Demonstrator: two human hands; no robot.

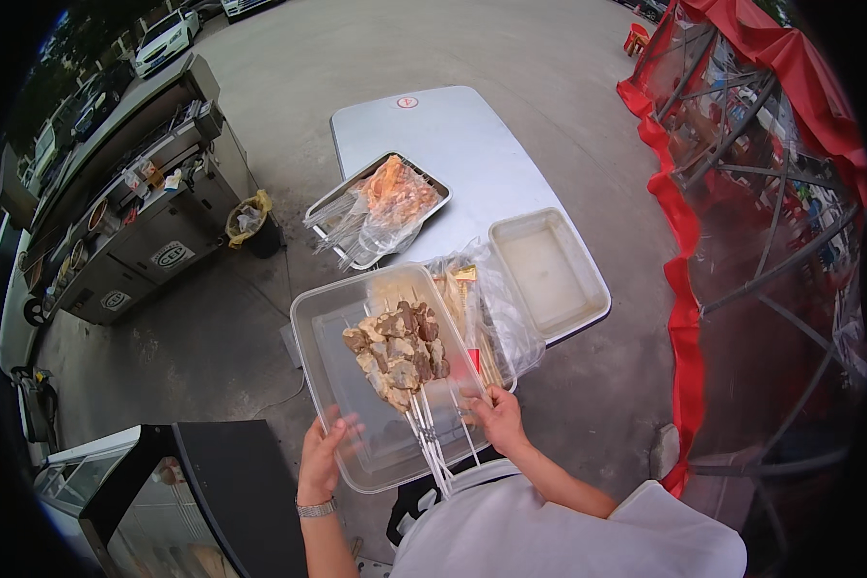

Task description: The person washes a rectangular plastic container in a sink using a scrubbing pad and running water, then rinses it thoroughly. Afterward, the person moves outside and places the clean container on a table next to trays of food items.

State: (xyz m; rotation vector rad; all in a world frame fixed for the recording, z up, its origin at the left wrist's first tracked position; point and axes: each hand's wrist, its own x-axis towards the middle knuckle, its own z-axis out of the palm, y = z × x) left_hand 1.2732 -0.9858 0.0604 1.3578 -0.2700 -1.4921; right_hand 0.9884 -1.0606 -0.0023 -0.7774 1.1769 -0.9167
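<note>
Both my hands grip a translucent plastic tub in front of my body. My left hand, with a metal watch band at the wrist, holds its left wall, thumb over the rim. On the opposite side my right hand clasps the right rim. Several skewers of raw marinated meat lie inside. Their bare sticks reach past the near rim towards my shirt. Partly hidden beyond the tub, a plastic bag with wooden skewers rests at the table's near end.
A folding table carries a metal tray with bagged skewered meat and a pale plastic tub. Left stand a stainless-steel grill cart, a lined bin and a glass-fronted display cabinet. A red-trimmed plastic tent borders the right.
</note>
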